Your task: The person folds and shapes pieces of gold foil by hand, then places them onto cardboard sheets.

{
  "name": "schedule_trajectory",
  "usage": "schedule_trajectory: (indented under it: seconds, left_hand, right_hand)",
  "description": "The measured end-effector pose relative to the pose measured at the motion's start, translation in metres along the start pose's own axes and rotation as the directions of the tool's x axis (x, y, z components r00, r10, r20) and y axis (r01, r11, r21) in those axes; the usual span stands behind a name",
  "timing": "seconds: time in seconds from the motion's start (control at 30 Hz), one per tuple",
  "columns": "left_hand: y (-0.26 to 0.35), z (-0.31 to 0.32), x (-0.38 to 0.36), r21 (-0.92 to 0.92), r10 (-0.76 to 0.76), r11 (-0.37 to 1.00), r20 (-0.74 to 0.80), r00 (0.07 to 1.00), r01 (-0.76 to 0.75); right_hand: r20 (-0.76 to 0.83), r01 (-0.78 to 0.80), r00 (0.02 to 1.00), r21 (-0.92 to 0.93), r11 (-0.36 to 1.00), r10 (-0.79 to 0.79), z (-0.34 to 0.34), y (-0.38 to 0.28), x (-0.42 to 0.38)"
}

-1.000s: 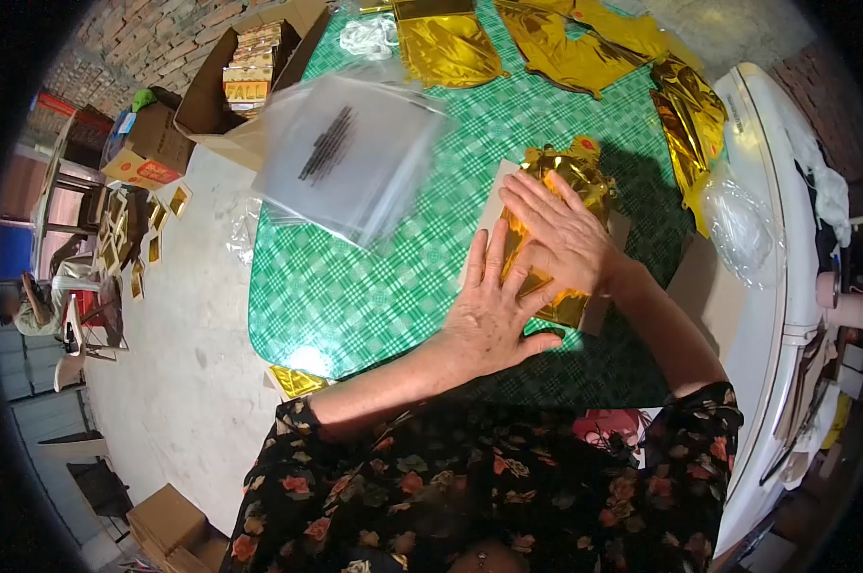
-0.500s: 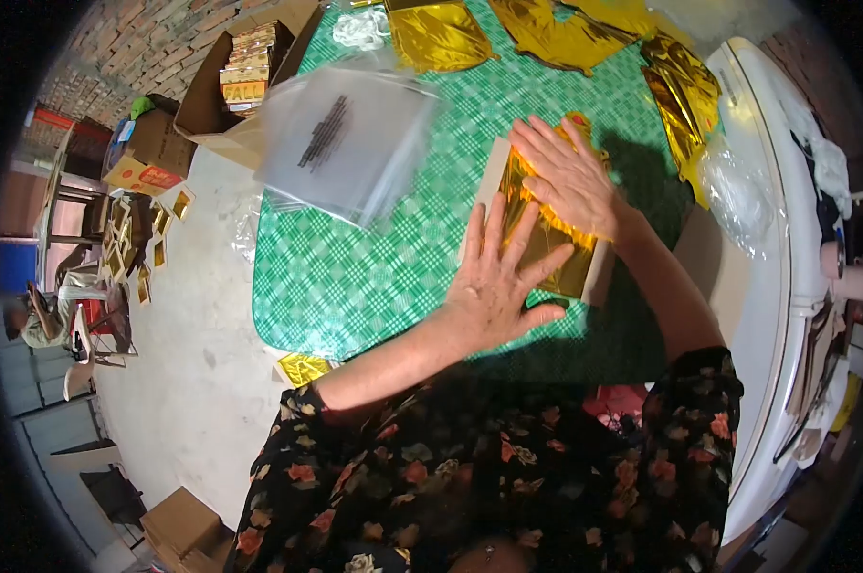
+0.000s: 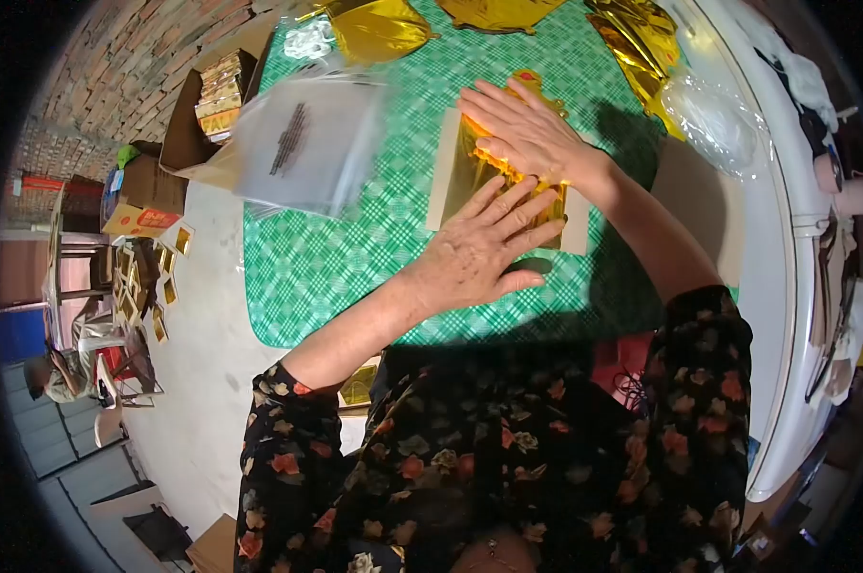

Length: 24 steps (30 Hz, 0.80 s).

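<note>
both hands lie flat and open over a piece of gold foil [image 3: 466, 174] on a pale card [image 3: 442, 172], near the near edge of the green checked tabletop [image 3: 336, 286]. the right hand [image 3: 536, 134] covers the upper part, palm down, its fingers straight and only slightly parted, grasping nothing; the foil's rounded end shows just past them. the left hand [image 3: 465, 253] is lower down, fingers spread wider and reaching onto the foil, the thumb held out to the side over the tabletop, also grasping nothing. card shows along both sides of the foil

to smooth this well, i would let the left fingers press lightly as an anchor while the right palm presses evenly and strokes away from them, so creases run out towards an edge instead of bunching between the hands. the foil looks thin and slick, so broad, soft contact should serve better than fingertips or nails, which could crease or tear it. too hard a sideways push might skew it on the card; an even margin down each side would be a good check

a stack of clear plastic sleeves [image 3: 303, 143] lies to the left, with more gold foil pieces [image 3: 379, 31] at the far side
</note>
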<state>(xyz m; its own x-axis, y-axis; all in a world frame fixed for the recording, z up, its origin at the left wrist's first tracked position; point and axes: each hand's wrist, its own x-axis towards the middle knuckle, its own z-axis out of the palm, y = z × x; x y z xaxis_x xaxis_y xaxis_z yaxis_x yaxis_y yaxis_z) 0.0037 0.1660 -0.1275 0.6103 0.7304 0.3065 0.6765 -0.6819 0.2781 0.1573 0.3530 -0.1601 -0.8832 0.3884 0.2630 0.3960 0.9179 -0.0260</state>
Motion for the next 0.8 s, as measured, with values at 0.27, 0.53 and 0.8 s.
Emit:
schedule_trajectory:
  seconds: [0.27,0.53,0.8]
  left_hand:
    - [-0.001,0.010,-0.001,0.000,0.063,0.998,0.151,0.987,-0.064]
    - [-0.010,-0.002,-0.002,-0.109,0.096,0.990,0.106,0.990,-0.084]
    - [-0.018,0.016,-0.008,0.192,-0.285,0.936,-0.083,0.955,0.296]
  right_hand:
    - [-0.002,-0.039,0.999,-0.004,0.999,0.039,0.001,-0.002,-0.001]
    - [0.048,-0.013,0.999,-0.024,1.000,0.014,-0.005,-0.004,0.003]
    - [-0.038,0.047,0.998,-0.069,0.997,-0.050,-0.007,-0.002,0.000]
